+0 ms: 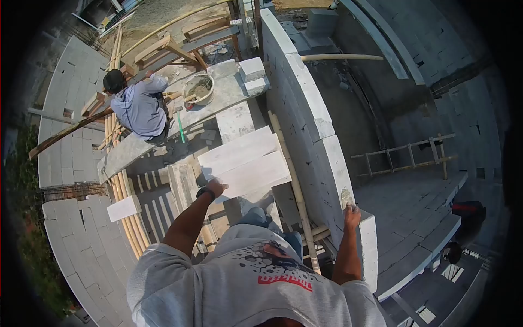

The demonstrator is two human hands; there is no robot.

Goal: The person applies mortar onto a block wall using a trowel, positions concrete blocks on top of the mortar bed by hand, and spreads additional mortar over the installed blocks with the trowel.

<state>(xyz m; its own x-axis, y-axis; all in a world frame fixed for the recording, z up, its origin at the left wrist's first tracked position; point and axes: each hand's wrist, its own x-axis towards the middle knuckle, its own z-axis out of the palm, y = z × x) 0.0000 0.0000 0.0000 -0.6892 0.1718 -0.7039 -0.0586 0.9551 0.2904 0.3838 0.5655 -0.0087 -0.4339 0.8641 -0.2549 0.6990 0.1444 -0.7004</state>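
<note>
Two long pale blocks (245, 163) lie side by side in front of me. My left hand (217, 188), with a dark watch on the wrist, is at their near left corner; its fingers are too small to make out clearly. On the top edge of the light block wall (321, 122) to my right rests my right hand (352, 213), its fingers near a patch of mortar (346, 197). Whether those fingers grip the edge is unclear.
A person (143, 109) in a dark cap crouches ahead left, near a mortar bucket (198, 89) and a green-handled tool (180, 126). Bamboo poles (294, 185) run beside the wall. Another person (467, 220) is lower right. A ladder (411, 155) lies beyond the wall.
</note>
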